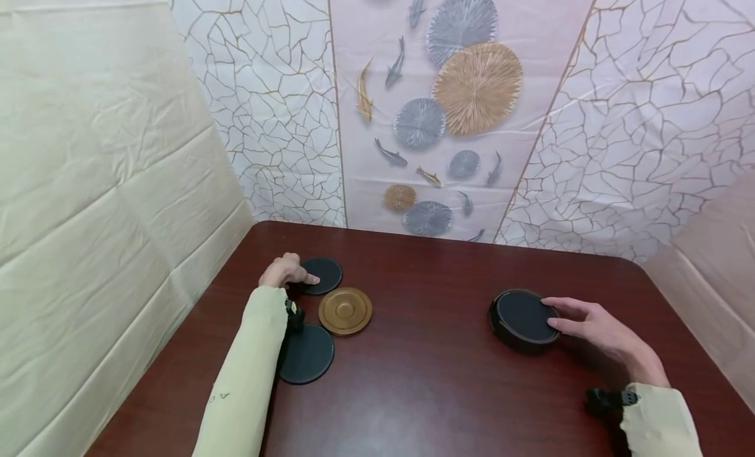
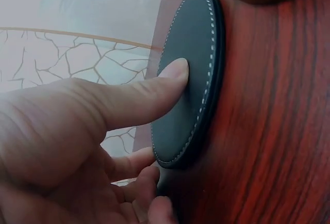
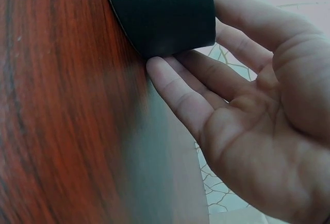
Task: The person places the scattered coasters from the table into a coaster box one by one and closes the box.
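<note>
Head view: left hand (image 1: 286,271) pinches a black coaster (image 1: 326,273); right hand (image 1: 598,326), fingers loosely extended, touches a round black holder (image 1: 510,337).

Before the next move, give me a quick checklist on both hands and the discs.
1. Left hand pinching the far dark disc, thumb on top: ok.
2. Far dark disc clear of the table: cannot tell.
3. Right hand touching the round dark stack: ok.
4. Right hand's hold firm enough to lift: cannot tell.
5. Wooden disc lying flat, untouched by either hand: ok.
6. Near dark disc fully visible from the head camera: not ok, partly covered.
</note>
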A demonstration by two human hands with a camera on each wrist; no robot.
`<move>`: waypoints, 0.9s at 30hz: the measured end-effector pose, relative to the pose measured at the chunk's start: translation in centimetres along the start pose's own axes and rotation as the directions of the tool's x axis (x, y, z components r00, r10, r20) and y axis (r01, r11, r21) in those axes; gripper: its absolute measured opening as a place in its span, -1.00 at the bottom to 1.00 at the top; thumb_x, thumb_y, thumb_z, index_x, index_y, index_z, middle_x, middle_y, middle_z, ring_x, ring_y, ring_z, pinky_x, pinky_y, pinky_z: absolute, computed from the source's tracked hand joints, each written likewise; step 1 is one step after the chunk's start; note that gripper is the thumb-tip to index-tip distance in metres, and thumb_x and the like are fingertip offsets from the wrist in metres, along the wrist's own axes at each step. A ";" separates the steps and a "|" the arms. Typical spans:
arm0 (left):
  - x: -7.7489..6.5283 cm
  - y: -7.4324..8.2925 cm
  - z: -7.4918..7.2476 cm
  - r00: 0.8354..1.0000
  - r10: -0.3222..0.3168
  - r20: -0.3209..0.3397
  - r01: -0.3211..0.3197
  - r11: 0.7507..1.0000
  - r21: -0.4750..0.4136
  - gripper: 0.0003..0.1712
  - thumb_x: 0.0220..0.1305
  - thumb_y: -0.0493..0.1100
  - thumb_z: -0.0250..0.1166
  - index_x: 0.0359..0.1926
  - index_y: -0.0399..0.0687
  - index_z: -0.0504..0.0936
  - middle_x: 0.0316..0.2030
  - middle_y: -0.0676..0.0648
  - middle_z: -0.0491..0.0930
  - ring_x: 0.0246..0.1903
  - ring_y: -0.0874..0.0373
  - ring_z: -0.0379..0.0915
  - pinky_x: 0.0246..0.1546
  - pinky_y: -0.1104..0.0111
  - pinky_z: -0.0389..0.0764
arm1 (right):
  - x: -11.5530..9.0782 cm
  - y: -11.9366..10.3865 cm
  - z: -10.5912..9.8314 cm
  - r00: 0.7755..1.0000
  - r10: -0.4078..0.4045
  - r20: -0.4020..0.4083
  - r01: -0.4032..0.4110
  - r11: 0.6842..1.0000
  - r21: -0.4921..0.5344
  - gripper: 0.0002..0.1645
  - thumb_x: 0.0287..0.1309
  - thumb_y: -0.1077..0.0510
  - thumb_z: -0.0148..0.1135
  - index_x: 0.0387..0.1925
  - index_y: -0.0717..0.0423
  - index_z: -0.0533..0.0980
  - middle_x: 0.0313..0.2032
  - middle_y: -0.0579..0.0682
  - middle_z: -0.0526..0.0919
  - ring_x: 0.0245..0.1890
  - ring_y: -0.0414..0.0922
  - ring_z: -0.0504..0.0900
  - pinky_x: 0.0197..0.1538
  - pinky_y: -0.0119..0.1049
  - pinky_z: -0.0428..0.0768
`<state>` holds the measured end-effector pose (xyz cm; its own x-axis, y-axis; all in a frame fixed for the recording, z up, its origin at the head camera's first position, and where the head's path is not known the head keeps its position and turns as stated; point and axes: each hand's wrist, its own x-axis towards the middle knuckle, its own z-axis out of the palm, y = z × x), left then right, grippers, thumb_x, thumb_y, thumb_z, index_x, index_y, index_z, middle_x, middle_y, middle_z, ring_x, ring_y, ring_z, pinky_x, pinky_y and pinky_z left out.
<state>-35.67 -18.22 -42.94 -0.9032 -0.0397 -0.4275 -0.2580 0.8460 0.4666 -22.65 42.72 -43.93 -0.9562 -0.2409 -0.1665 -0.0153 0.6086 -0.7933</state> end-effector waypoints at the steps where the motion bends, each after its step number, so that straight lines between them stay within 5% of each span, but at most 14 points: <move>1: 0.1 0.0 -0.1 1.000 0.001 -0.003 -0.001 1.000 -0.004 -0.04 0.17 0.13 0.42 0.37 -0.32 0.21 0.14 -0.35 0.35 -0.15 -0.11 0.41 -0.43 0.28 0.50 | 0.0 -0.1 0.0 1.000 0.001 0.002 -0.001 1.000 0.001 -0.27 0.28 -0.04 0.26 0.37 0.17 0.31 0.33 0.37 0.33 -0.08 -0.45 0.55 -0.13 -0.39 0.63; 9: -0.3 0.0 -0.1 1.000 0.022 -0.012 -0.023 0.988 -0.153 0.07 0.33 -0.01 0.29 0.48 -0.39 -0.23 0.35 -0.43 0.15 0.06 -0.20 0.44 0.00 0.11 0.59 | 0.2 -0.1 0.0 1.000 0.017 -0.008 -0.017 0.999 -0.041 -0.26 0.26 -0.09 0.28 0.37 0.12 0.32 0.33 0.33 0.35 -0.06 -0.47 0.52 -0.11 -0.44 0.61; 16: -1.3 -0.1 -0.1 0.981 0.142 -0.129 -0.174 0.944 -0.281 -0.53 0.46 -0.18 0.03 0.28 -0.29 0.21 0.18 -0.34 0.34 -0.17 -0.07 0.50 -0.10 0.19 0.59 | 0.2 0.2 0.0 1.000 0.016 -0.007 -0.016 0.999 -0.030 -0.25 0.25 -0.09 0.28 0.36 0.13 0.32 0.33 0.34 0.34 -0.06 -0.46 0.53 -0.11 -0.44 0.61; 20: -1.6 0.1 -0.1 0.970 0.179 -0.163 -0.227 0.909 -0.350 -0.60 0.47 -0.19 -0.04 0.25 -0.23 0.27 0.21 -0.29 0.31 -0.17 -0.07 0.45 -0.13 0.19 0.56 | 0.1 0.2 -0.1 1.000 0.021 -0.013 -0.022 0.999 -0.046 -0.25 0.25 -0.11 0.28 0.36 0.11 0.33 0.33 0.32 0.34 -0.06 -0.49 0.51 -0.10 -0.45 0.60; 27: -2.1 0.6 0.1 0.971 0.162 -0.176 -0.227 0.854 -0.468 -0.63 0.52 -0.18 -0.02 0.25 -0.18 0.31 0.16 -0.25 0.37 -0.15 -0.01 0.50 -0.16 0.30 0.64 | 0.1 0.0 -0.1 1.000 0.008 -0.001 -0.008 1.000 -0.026 -0.25 0.26 -0.08 0.28 0.37 0.14 0.31 0.33 0.35 0.32 -0.06 -0.48 0.52 -0.10 -0.44 0.62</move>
<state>-33.93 -17.62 -41.82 -0.9790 0.0047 -0.2037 -0.1762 0.4823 0.8581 -22.75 42.80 -43.90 -0.9564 -0.2354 -0.1728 -0.0149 0.6302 -0.7763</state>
